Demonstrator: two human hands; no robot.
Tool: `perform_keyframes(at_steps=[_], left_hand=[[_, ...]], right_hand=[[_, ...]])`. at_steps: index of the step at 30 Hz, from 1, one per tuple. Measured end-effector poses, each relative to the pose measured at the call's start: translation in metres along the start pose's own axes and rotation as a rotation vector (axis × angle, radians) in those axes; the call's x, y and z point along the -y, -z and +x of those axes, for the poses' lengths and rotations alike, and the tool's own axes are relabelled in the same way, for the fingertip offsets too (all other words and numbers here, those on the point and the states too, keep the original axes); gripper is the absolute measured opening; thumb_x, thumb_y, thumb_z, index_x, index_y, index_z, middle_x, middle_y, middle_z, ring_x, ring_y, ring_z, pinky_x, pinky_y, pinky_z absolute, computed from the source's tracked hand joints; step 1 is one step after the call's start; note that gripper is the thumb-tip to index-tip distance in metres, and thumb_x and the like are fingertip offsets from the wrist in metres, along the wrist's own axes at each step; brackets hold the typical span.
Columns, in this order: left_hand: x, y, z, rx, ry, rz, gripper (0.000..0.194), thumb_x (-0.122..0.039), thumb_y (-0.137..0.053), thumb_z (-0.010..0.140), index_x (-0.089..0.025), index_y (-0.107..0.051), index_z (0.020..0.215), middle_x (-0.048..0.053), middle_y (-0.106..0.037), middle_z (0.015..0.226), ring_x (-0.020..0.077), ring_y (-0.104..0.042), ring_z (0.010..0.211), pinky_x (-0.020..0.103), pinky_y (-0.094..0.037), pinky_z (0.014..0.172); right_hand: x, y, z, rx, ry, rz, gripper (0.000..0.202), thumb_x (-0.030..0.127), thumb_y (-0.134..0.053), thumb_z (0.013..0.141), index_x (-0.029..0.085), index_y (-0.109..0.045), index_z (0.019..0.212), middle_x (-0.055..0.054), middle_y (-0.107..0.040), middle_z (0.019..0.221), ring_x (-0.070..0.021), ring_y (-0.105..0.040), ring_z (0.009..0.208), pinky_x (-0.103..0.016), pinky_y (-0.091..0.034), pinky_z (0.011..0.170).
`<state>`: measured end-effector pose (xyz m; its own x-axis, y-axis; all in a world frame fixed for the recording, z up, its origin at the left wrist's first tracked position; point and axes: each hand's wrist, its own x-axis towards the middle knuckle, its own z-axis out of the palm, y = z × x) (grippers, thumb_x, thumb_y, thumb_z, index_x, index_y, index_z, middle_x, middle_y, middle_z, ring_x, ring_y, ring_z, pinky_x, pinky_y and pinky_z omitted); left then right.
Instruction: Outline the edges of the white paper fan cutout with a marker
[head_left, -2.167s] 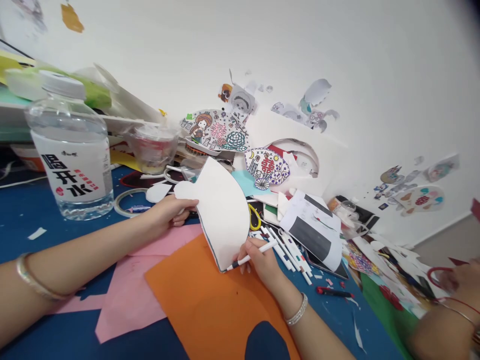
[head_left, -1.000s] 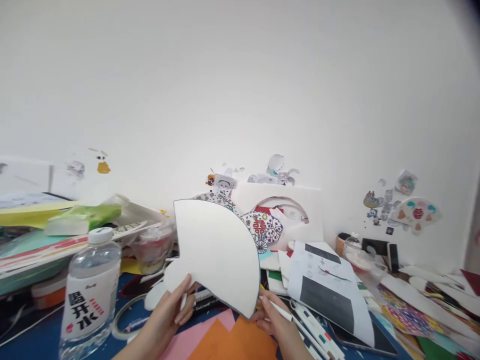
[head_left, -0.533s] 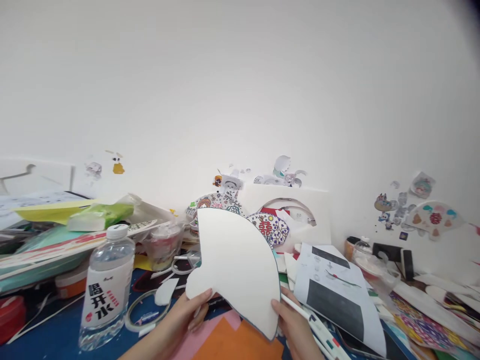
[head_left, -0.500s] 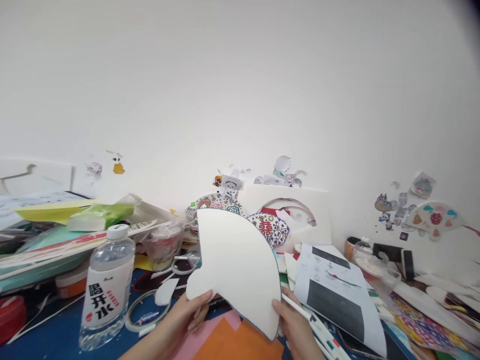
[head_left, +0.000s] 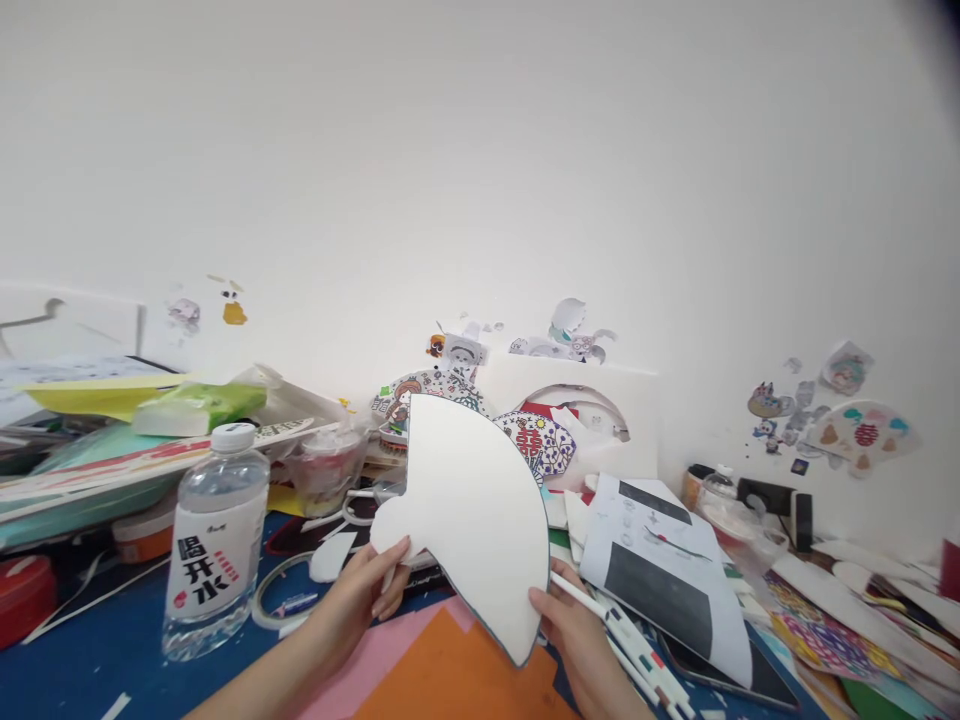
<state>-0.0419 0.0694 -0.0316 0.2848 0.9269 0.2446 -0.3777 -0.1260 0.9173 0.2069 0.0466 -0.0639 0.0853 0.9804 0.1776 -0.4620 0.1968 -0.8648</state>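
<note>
A white fan-shaped board (head_left: 472, 510) with a rounded lobe at its lower left and a dark outline along its edge is held up, tilted, in front of me. My left hand (head_left: 382, 585) pinches the lobe between thumb and fingers. On the other side, my right hand (head_left: 574, 625) grips the lower right edge, its thumb on the white face and its fingers behind. A white marker (head_left: 581, 595) shows beside the right hand; whether the hand touches it I cannot tell. Below the board lie orange paper (head_left: 457, 675) and pink paper (head_left: 375, 660).
A water bottle (head_left: 217, 550) stands left, near a tape roll (head_left: 281, 590). Several markers (head_left: 649, 660) and a printed sheet (head_left: 660, 570) lie right. Decorated fan pieces (head_left: 536, 440) lean at the back wall. Cluttered papers and boards (head_left: 97, 480) pile up left.
The board has turned slightly clockwise, with its lower tip shifted left. Both hands still hold it. The whole view has shifted a little.
</note>
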Motion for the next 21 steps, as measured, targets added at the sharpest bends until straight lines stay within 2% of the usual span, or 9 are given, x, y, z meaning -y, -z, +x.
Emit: perform_keyframes(at_steps=[2, 5, 7, 9, 13, 15, 18, 21], left_hand=[[-0.003, -0.002, -0.001, -0.011, 0.002, -0.044, 0.032, -0.048, -0.058, 0.077, -0.016, -0.057, 0.074, -0.011, -0.027, 0.033, 0.0046, -0.013, 0.034, 0.023, -0.014, 0.040], [-0.005, -0.002, 0.000, -0.049, 0.015, -0.122, 0.037, -0.053, -0.060, 0.073, -0.016, -0.056, 0.067, -0.010, -0.030, 0.033, 0.0033, -0.015, 0.032, 0.022, -0.015, 0.038], [-0.005, -0.001, 0.001, -0.081, 0.016, -0.153, 0.041, -0.056, -0.061, 0.071, -0.017, -0.054, 0.063, -0.009, -0.032, 0.034, 0.0025, -0.017, 0.031, 0.022, -0.016, 0.038], [-0.005, 0.001, 0.002, -0.086, 0.024, -0.174, 0.044, -0.060, -0.059, 0.071, -0.017, -0.055, 0.067, -0.009, -0.035, 0.035, 0.0023, -0.018, 0.030, 0.020, -0.015, 0.037], [-0.009, 0.006, 0.005, -0.077, 0.035, -0.227, 0.054, -0.065, -0.056, 0.070, -0.015, -0.058, 0.088, -0.002, -0.060, 0.056, 0.0009, -0.023, 0.026, 0.020, -0.011, 0.033], [-0.012, 0.009, 0.008, -0.083, 0.010, -0.232, 0.056, -0.065, -0.054, 0.071, -0.013, -0.058, 0.091, 0.003, -0.067, 0.068, 0.0007, -0.025, 0.025, 0.020, -0.012, 0.032], [-0.016, 0.013, 0.011, -0.109, -0.044, -0.195, 0.056, -0.066, -0.048, 0.074, -0.012, -0.057, 0.089, 0.005, -0.067, 0.070, 0.0013, -0.026, 0.025, 0.021, -0.013, 0.031], [-0.017, 0.014, 0.012, -0.168, -0.100, -0.136, 0.053, -0.067, -0.042, 0.077, -0.016, -0.055, 0.084, -0.004, -0.057, 0.051, 0.0023, -0.021, 0.027, 0.020, -0.013, 0.033]], right_hand=[[0.000, 0.000, -0.001, 0.011, -0.012, -0.004, 0.051, 0.025, -0.084, 0.056, 0.020, -0.058, 0.099, -0.007, -0.074, 0.094, -0.0239, -0.068, 0.089, -0.032, -0.052, 0.076], [0.004, 0.002, 0.000, -0.004, 0.003, 0.001, 0.048, 0.026, -0.084, 0.059, 0.021, -0.057, 0.098, -0.006, -0.073, 0.096, -0.0229, -0.068, 0.090, -0.032, -0.052, 0.078], [0.008, 0.005, 0.002, -0.059, 0.037, 0.006, 0.047, 0.027, -0.084, 0.059, 0.021, -0.057, 0.096, -0.005, -0.074, 0.095, -0.0220, -0.068, 0.090, -0.031, -0.052, 0.078], [0.012, 0.008, 0.004, -0.129, 0.062, 0.010, 0.048, 0.029, -0.085, 0.058, 0.021, -0.057, 0.095, -0.004, -0.074, 0.092, -0.0215, -0.068, 0.088, -0.030, -0.053, 0.075], [0.022, 0.015, 0.009, -0.241, 0.078, 0.008, 0.055, 0.031, -0.087, 0.051, 0.020, -0.057, 0.096, -0.002, -0.075, 0.086, -0.0217, -0.068, 0.086, -0.029, -0.052, 0.075], [0.027, 0.019, 0.012, -0.248, 0.074, -0.012, 0.057, 0.030, -0.088, 0.048, 0.019, -0.058, 0.094, -0.002, -0.074, 0.083, -0.0218, -0.068, 0.084, -0.029, -0.052, 0.074], [0.036, 0.028, 0.014, -0.210, 0.042, -0.065, 0.053, 0.028, -0.086, 0.051, 0.018, -0.059, 0.095, -0.002, -0.074, 0.082, -0.0222, -0.067, 0.082, -0.030, -0.052, 0.072], [0.044, 0.037, 0.016, -0.263, 0.037, -0.123, 0.049, 0.029, -0.084, 0.052, 0.017, -0.061, 0.094, -0.002, -0.073, 0.078, -0.0231, -0.067, 0.079, -0.030, -0.051, 0.068]])
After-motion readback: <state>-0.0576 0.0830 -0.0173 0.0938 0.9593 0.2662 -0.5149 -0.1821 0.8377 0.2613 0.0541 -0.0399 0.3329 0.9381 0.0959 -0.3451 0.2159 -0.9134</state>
